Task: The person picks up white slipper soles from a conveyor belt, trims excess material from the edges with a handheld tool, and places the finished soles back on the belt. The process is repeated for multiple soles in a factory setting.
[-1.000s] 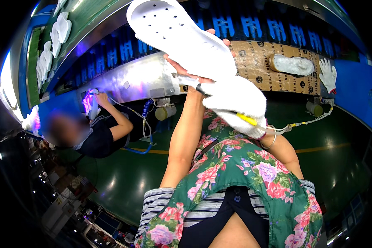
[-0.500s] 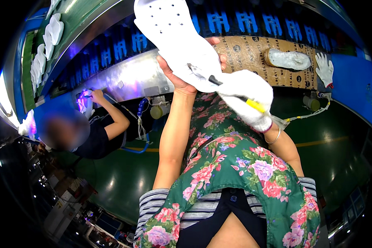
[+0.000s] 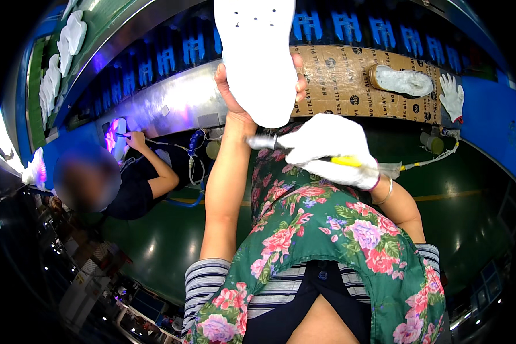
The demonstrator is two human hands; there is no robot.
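white sole (image 3: 258,80): by left end of cardboard (image 3: 338,80), gripped in left hand (image 3: 235,106) | gloved right hand (image 3: 329,149): cardboard's near side, closed round brush-like tool (image 3: 261,142) | risk: loosened edge grip could drop sole

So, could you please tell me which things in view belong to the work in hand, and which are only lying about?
In use:
- white shoe sole, in the bare left hand
- brush-like tool, in the gloved right hand

Apparently just lying about:
- brown-edged shoe piece, on printed cardboard
- spare white glove, right of the cardboard
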